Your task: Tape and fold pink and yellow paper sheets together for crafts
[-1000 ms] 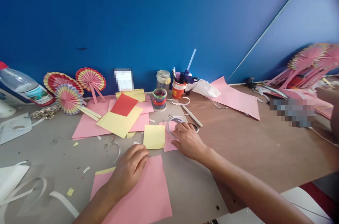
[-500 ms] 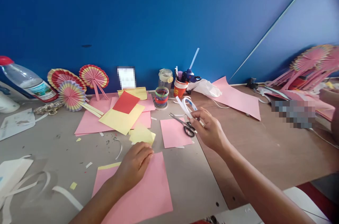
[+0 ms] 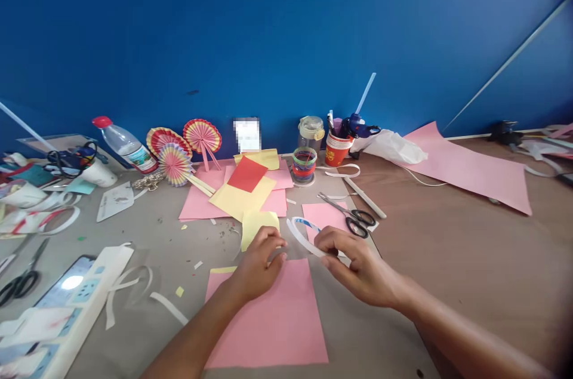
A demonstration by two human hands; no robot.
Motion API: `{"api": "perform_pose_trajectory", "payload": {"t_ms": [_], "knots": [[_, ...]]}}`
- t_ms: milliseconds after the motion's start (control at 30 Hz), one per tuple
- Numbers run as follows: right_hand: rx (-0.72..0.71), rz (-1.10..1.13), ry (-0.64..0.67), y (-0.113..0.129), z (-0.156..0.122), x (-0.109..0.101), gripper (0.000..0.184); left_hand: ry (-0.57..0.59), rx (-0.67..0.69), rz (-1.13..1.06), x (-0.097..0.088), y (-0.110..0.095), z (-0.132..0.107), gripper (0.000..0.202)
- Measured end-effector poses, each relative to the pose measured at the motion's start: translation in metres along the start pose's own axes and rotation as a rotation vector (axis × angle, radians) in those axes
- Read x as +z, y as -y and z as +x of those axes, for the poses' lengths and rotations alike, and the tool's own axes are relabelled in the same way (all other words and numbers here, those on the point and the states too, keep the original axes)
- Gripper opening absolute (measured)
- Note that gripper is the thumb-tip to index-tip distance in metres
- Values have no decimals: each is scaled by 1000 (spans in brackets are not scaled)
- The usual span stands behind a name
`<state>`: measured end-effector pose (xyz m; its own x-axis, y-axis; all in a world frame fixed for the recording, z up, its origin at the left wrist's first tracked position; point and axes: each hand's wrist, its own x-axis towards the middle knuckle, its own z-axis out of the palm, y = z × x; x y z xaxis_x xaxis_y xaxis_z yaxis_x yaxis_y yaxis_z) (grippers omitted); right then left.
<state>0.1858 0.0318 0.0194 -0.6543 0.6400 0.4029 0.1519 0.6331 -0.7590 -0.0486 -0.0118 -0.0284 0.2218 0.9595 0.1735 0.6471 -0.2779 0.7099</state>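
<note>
My right hand pinches a curled white strip with blue print on its inner side, which looks like double-sided tape. The strip's free end points left toward my other hand. On the upper edge of a pink paper sheet is my left hand, fingers bent, thumb apart, nothing visible in it. A yellow edge shows at that sheet's top left. Just beyond my left hand lies a small yellow paper. Black-handled scissors rest on a smaller pink paper beyond my right hand.
Folded paper fans stand by the blue wall near a bottle. A jar with coloured bands and a red cup of tools are at the back. A power strip and phone lie left.
The view has swung left, bringing the power strip and phone into sight. My right hand has brought the white strip lower and closer to my left hand, whose thumb and fingers have parted.
</note>
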Motion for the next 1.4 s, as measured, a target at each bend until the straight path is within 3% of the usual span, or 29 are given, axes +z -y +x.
{"api": "perform_pose_trajectory", "payload": {"t_ms": [133, 267, 433, 567, 733, 833, 1033, 1167, 1400], "knots": [[-6, -8, -62, -14, 0, 5, 13, -167, 34, 341, 3, 7, 2, 26], [-2, -31, -159, -21, 1, 3, 13, -58, 64, 557, 10, 9, -2, 34], [-5, -15, -203, -23, 1, -1, 14, 73, 120, 587, 18, 3, -10, 44], [25, -10, -195, -24, 0, -3, 13, 145, 93, 608, 12, 2, 5, 47], [41, 6, -205, -26, 0, -3, 14, 116, 108, 609, 2, 5, 36, 38], [30, 26, -197, -26, 0, -3, 14, 106, 113, 611, 1, 4, 39, 34], [3, 24, -174, -17, 2, -8, 13, -32, 210, 482, -2, 6, 17, 22], [-36, -9, -55, -4, -1, -11, 11, -157, 251, 356, -11, 7, -3, 23], [-56, -232, 226, 15, -24, -8, 13, -123, 321, 276, -23, -10, -45, 30]]}}
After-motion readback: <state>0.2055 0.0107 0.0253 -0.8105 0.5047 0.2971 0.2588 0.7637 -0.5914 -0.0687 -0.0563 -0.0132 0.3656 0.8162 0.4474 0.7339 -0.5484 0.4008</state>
